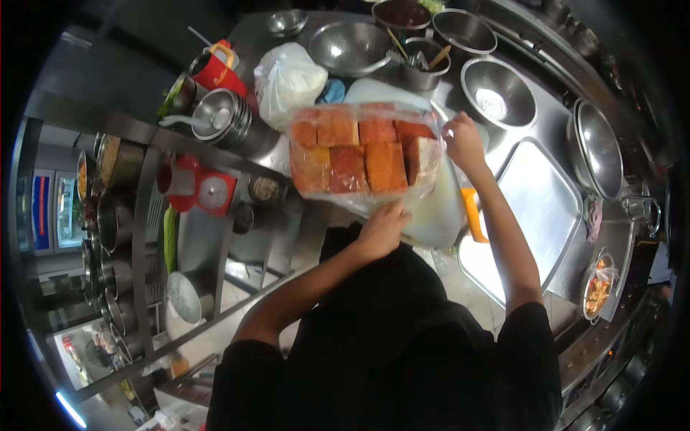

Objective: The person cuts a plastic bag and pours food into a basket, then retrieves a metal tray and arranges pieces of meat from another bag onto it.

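White cutting board (437, 215), mostly covered. Clear bag of orange-red blocks (359, 154) held over the board's left part, between both hands. Left hand (384, 226) at the board's near edge, fingers curled under the bag. Right hand (463, 142) above the board's far right corner, pinching the bag's plastic, fingers narrow

1. Clear plastic bag (359, 154): glossy, crinkled film.
2. Tray (546, 208), 3 o'clock of it: brushed, matt metal.
3. Bowl (499, 90), 2 o'clock: shiny polished metal.
4. White sack (287, 79), 11 o'clock: thin plastic.
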{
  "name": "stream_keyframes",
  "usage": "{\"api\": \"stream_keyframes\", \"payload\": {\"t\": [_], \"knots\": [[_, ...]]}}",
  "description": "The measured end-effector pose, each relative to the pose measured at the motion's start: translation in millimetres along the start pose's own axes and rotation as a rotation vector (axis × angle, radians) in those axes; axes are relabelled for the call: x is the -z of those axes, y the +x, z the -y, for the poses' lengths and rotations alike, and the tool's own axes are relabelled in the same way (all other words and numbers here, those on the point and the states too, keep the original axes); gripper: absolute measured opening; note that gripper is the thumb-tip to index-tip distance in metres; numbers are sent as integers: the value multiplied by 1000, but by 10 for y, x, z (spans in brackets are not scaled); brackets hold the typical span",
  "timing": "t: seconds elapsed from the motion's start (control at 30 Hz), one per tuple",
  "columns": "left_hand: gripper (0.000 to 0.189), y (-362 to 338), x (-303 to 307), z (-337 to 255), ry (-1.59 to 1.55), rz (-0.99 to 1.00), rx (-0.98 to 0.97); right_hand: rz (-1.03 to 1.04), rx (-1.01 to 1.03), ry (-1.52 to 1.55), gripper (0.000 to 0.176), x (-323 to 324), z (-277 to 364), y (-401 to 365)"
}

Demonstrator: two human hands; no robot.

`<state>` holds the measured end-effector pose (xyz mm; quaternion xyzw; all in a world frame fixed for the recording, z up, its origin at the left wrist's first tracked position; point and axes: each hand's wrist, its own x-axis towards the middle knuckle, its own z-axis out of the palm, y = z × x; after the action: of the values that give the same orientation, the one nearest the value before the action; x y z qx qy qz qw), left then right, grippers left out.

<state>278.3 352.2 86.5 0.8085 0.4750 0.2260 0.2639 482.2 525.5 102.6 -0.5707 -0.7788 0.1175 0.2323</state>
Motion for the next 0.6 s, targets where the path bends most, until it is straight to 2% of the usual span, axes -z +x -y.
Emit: {"api": "stream_keyframes", "payload": {"t": [0.07, 0.1, 0.13, 0.17, 0.2, 0.23, 0.27, 0.3, 0.37, 0.4, 0.53, 0.6], "knots": [[24, -29, 402, -119, -266, 40, 55, -41, 20, 122, 42, 422, 164, -100], [24, 20, 638, -85, -271, 51, 31, -41, 109, 141, 45, 677, 380, -166], [26, 79, 866, -12, -215, -77, -14, -32, 182, 161, 48, 840, 609, -223], [27, 143, 1034, 53, -171, -196, -53, 54, 246, 249, 51, 854, 759, -270], [31, 298, 1180, 128, -174, -174, -53, 168, 283, 274, 54, 874, 1009, -313], [34, 505, 1285, 229, -172, -161, -61, 247, 386, 152, 53, 854, 1162, -307], [50, 650, 1263, 388, -130, -43, -47, 321, 436, 68, 51, 746, 1178, -281], [50, 719, 1214, 467, -145, -30, -83, 306, 407, 44, 51, 675, 1124, -243], [68, 787, 1065, 519, 98, 221, -131, 387, 466, -2, 46, 570, 1002, -202], [83, 778, 1021, 484, 231, 294, -145, 421, 385, 23, 41, 558, 992, -193], [86, 759, 899, 358, 251, 343, -130, 439, 372, 30, 40, 576, 1008, -198], [86, 727, 830, 348, 285, 261, -118, 415, 368, -8, 41, 533, 994, -221]]}}
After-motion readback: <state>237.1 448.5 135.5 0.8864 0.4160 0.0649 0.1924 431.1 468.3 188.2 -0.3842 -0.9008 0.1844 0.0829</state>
